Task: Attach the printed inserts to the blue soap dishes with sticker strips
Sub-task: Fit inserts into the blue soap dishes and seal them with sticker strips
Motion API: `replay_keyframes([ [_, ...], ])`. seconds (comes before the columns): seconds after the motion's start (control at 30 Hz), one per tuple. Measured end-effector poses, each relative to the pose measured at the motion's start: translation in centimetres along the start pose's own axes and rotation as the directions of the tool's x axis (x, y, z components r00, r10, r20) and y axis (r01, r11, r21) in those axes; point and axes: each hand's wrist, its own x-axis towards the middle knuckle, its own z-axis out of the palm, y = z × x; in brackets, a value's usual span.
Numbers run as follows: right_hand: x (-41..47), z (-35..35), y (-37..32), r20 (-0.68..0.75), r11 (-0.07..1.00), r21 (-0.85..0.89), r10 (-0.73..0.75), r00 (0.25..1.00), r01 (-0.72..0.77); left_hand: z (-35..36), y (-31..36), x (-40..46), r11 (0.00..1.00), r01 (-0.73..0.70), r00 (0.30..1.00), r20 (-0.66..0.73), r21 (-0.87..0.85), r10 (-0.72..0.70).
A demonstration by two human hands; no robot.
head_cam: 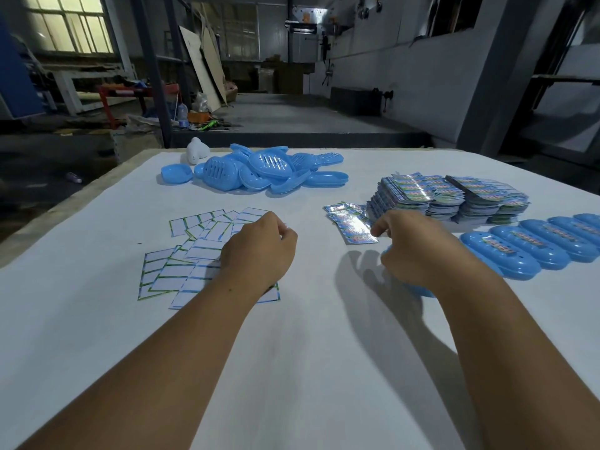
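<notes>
Several finished blue soap dishes (532, 245) sit in a row at right, long axes running near-left to far-right; an untouched dish pile (259, 172) waits far centre. Left hand (259, 251) curls over the sticker strips (181, 254), grip hidden. Right hand (418, 251) fingers a printed insert (352, 228), a dish (418, 289) beneath it.

One head-worn wide-angle view looks forward and down over a white table (97, 319), close above it. Both forearms enter from the bottom edge; a dim workshop fills the upper frame.
</notes>
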Motion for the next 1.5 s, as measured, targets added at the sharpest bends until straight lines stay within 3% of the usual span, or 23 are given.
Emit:
replay_keyframes([
  [0.17,0.3,0.1,-0.5,0.034,0.995,0.027,-0.097,0.995,0.096,0.1,0.0,0.1,1.0,0.004,1.0,-0.011,-0.008,-0.004],
  [0.43,0.1,2.4,-3.6,-0.08,0.921,0.207,-0.32,0.944,0.33,-0.5,-0.1,1.2,0.986,0.033,0.994,-0.093,-0.166,-0.049],
  [0.63,1.4,4.0,-5.3,-0.178,0.873,0.275,-0.365,0.914,0.403,0.1,0.9,5.7,0.997,-0.078,0.984,-0.159,-0.005,0.076],
  [0.8,1.7,4.7,-5.5,-0.22,0.842,0.324,-0.378,0.899,0.433,2.5,1.7,10.1,0.96,-0.173,0.976,-0.094,0.219,0.198],
  [1.2,1.9,4.8,-5.6,-0.209,0.83,0.373,-0.359,0.91,0.414,3.9,1.7,14.9,0.962,-0.056,0.993,-0.087,0.269,0.082],
  [1.27,2.0,4.6,-5.5,-0.228,0.832,0.4,-0.315,0.921,0.384,3.9,1.9,14.9,0.97,-0.073,0.985,-0.133,0.233,0.106],
  [1.37,2.3,4.1,-5.2,-0.249,0.834,0.443,-0.237,0.939,0.329,3.1,2.5,14.2,0.992,-0.119,0.975,-0.183,0.037,0.124],
  [1.5,2.5,3.9,-4.8,-0.257,0.842,0.463,-0.173,0.951,0.278,0.4,2.6,12.1,0.96,-0.003,0.985,-0.169,-0.279,-0.046],
])
